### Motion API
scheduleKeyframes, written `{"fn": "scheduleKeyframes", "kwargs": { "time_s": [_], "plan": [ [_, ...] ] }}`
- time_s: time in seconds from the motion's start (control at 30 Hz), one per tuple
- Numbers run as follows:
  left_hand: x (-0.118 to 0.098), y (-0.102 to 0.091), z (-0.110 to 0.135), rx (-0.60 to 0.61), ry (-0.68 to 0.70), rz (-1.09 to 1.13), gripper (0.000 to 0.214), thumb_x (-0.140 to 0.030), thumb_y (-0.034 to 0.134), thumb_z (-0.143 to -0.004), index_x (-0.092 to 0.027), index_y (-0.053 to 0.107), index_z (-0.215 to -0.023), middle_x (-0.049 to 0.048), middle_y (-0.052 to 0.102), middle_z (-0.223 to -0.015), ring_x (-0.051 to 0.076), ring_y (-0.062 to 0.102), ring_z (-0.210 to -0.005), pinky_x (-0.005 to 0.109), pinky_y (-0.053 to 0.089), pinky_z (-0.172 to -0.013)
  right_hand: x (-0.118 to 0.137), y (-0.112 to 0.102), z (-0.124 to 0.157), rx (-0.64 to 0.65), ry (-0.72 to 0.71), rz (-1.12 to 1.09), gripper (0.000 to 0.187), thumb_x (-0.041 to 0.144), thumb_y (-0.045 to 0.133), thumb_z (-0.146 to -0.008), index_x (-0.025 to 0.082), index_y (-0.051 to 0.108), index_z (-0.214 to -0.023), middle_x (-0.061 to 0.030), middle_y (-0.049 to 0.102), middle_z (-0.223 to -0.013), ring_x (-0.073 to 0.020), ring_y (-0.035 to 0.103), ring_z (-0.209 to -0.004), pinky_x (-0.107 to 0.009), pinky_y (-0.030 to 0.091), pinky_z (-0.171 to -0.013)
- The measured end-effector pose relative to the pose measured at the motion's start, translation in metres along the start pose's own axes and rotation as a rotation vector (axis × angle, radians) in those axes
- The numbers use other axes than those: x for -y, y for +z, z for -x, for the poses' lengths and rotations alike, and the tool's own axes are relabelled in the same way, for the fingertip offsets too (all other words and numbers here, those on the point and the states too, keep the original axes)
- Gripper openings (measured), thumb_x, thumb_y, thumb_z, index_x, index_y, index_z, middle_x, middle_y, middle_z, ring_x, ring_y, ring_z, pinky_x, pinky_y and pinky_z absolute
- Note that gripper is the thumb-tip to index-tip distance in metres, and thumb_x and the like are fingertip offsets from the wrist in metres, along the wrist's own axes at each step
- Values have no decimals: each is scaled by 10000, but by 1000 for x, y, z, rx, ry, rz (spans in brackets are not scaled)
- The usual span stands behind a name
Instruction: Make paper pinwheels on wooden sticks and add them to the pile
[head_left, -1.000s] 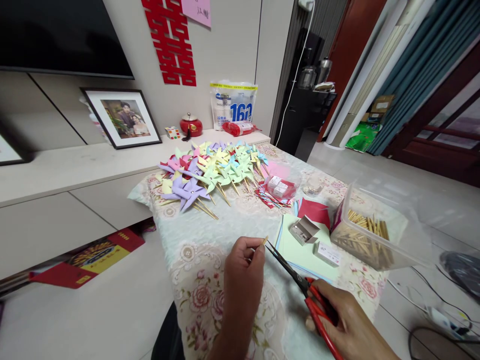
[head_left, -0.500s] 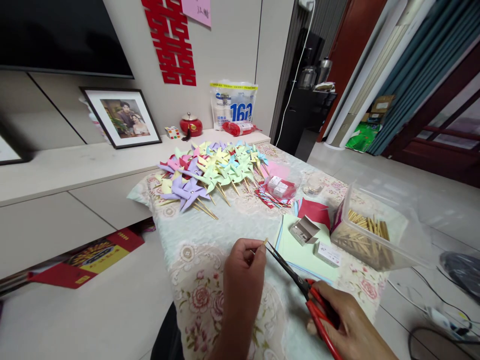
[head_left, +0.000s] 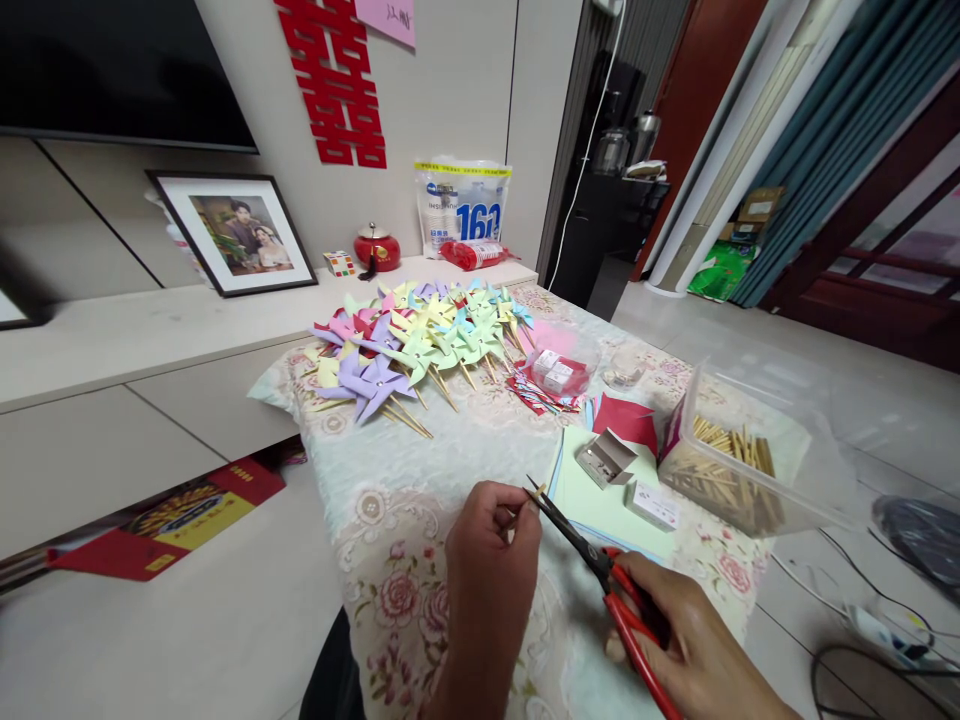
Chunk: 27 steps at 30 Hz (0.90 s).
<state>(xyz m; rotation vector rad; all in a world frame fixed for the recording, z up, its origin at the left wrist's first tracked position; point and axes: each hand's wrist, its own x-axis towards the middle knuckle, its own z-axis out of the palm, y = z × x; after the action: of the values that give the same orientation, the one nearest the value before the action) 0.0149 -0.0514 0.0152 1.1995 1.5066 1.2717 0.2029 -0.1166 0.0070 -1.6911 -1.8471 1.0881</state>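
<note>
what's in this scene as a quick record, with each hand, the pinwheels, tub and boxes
left hand: pinching a small pale stick
right hand: gripping red-handled scissors, blades at the stick
paper pinwheels: piled at the table's far side, several pastel colours
clear plastic tub: right side, holding wooden sticks
small boxes: one open, one closed, on pale green paper

You hold a pair of scissors (head_left: 594, 555) with red handles and dark blades. The blades point forward and left, slightly parted, their tips just left of the pale green paper (head_left: 600, 508); the handles extend toward you from the paper's near side. You also hold a slim tan stick (head_left: 539, 491), left of that paper. Its short exposed end sits at the blades, near their tips; the rest is hidden.
</note>
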Motion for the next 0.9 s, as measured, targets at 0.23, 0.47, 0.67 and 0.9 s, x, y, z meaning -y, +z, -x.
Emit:
{"fn": "scheduleKeyframes", "kwargs": {
  "time_s": [0.23, 0.47, 0.67, 0.9],
  "plan": [
    [-3, 1, 3, -38, 56, -20, 54, -224, 642, -761, -226, 634, -708, 29, 673, -709, 205, 625, -692, 306, 454, -677, 1, -1, 0, -34, -28, 39, 146, 329, 538, -878, 215, 497, -797, 15, 536, -697, -151, 527, -622, -248, 411, -562],
    [-2, -2, -2, -51, 22, 27, 35, -236, 646, -761, -215, 657, -734, 26, 672, -718, 192, 617, -691, 294, 450, -662, 6, 0, -4, -32, 0, 64, 166, 353, 558, -881, 209, 530, -803, 5, 567, -714, -155, 505, -643, -248, 406, -580],
    [3, -13, -23, -47, -259, 555, 315, -254, 755, -659, -159, 721, -957, -23, 606, -678, 93, 484, -571, 218, 383, -555, 4, 5, -10, 7, 57, 247, 150, 350, 589, -853, 213, 555, -803, -13, 637, -738, -182, 551, -655, -272, 383, -591],
    [-10, -9, -23, 90, -387, 768, 326, -264, 809, -645, -126, 720, -927, -25, 577, -667, 61, 460, -545, 194, 363, -514, 35, 20, -26, 30, 79, 489, 163, 267, 578, -818, 190, 607, -958, -126, 689, -986, -274, 654, -863, -352, 479, -752]
  ]
}}
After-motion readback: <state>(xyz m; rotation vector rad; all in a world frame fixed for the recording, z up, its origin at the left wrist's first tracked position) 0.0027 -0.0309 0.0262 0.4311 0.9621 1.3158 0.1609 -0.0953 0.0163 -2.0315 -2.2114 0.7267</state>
